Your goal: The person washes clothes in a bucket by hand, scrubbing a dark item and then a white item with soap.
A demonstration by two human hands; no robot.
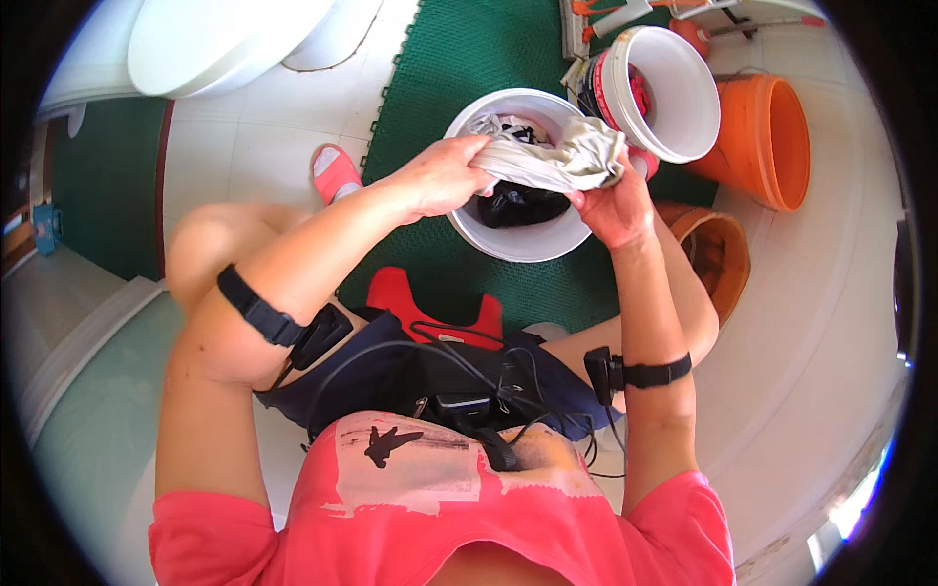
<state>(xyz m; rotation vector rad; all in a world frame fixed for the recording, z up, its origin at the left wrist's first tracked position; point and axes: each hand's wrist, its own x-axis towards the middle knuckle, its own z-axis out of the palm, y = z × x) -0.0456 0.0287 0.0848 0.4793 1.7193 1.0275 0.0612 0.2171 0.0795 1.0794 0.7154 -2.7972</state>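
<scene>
A pale grey cloth item [542, 162], gathered and wrinkled, is stretched between my two hands above a white bucket [476, 238]. My left hand [447, 172] grips its left end, while my right hand [619, 201] holds the bunched right end. Inside the bucket lies a dark, wet-looking cloth [516, 204] at the near side. Behind it rests a light cloth with black patches [516, 128]. The held cloth and my hands hide part of the bucket's contents.
A second white bucket [670, 88] holding something red leans at the right. Beside it stand an orange bucket [788, 139] and a brown wooden-looking tub [722, 256]. A red plastic seat [396, 289] shows between my legs, over a green mat [440, 88]. Black cables [454, 359] cross my lap.
</scene>
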